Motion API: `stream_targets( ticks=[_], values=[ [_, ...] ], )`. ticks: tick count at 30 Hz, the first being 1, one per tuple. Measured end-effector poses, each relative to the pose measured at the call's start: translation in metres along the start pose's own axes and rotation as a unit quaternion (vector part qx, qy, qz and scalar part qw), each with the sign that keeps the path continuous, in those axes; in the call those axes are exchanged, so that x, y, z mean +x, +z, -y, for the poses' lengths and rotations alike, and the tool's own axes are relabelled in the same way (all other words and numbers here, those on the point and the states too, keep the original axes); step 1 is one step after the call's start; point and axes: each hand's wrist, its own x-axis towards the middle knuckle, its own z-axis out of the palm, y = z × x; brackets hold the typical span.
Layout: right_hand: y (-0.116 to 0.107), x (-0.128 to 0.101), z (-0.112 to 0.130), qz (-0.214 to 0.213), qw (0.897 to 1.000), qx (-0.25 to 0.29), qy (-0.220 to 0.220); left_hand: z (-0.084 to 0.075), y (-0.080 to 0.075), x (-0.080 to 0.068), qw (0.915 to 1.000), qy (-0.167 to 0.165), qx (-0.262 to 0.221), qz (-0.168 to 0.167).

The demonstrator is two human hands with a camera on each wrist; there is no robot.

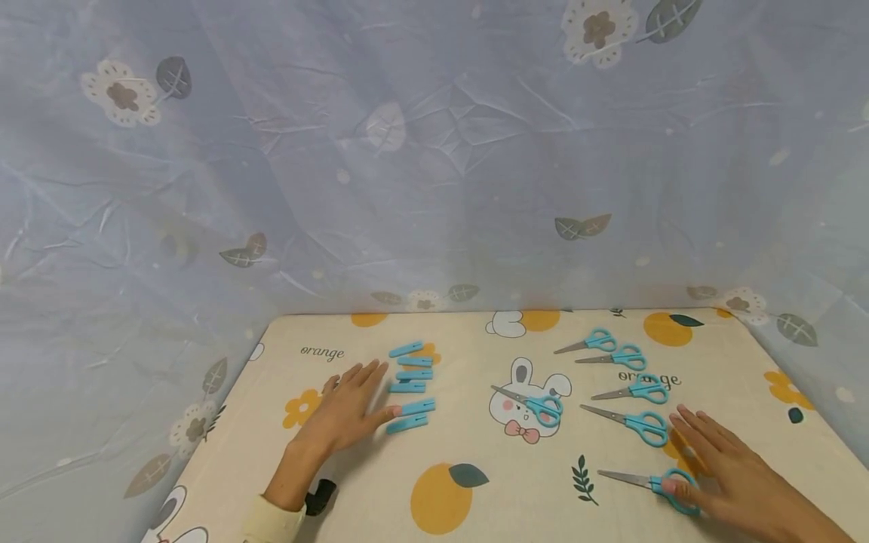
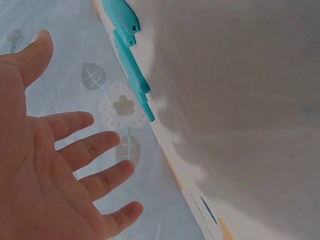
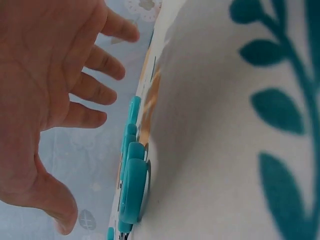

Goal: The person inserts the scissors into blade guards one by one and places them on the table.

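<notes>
A cream printed cloth covers the tabletop [image 1: 475, 452], patterned with orange fruit, dark leaves, white rabbits and the word "orange". One rabbit with a pink bow [image 1: 521, 407] is printed near the middle, and a large orange with a dark leaf [image 1: 441, 498] sits toward the near edge. Behind the far edge and along both side edges hangs a wrinkled pale blue sheet [image 1: 434, 151] printed with cream flowers and grey leaves.
</notes>
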Motion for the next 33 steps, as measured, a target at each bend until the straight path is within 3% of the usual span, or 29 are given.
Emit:
stream_targets(
  ticks=[9, 16, 23, 28, 33],
  values=[
    [-0.006, -0.003, 0.006, 0.019, 1.0, 0.016, 0.003, 0.0, 0.003, -0.001, 0.9989, 0.039, -0.024, -0.012],
    [-0.009, -0.004, 0.008, 0.024, 0.999, 0.028, -0.007, 0.0, 0.006, 0.0, 0.9961, 0.057, -0.066, 0.002],
    [-0.009, 0.002, 0.008, 0.081, 0.996, 0.028, 0.01, 0.0, 0.01, 0.003, 0.9945, 0.072, -0.076, 0.003],
    [-0.004, 0.0, 0.005, 0.047, 0.999, -0.006, -0.017, 0.0, 0.012, 0.005, 0.9922, 0.096, -0.079, 0.002],
    [0.001, 0.0, -0.002, 0.007, 0.997, -0.015, -0.078, -0.001, 0.013, 0.007, 0.9891, 0.113, -0.093, 0.007]
  ],
)
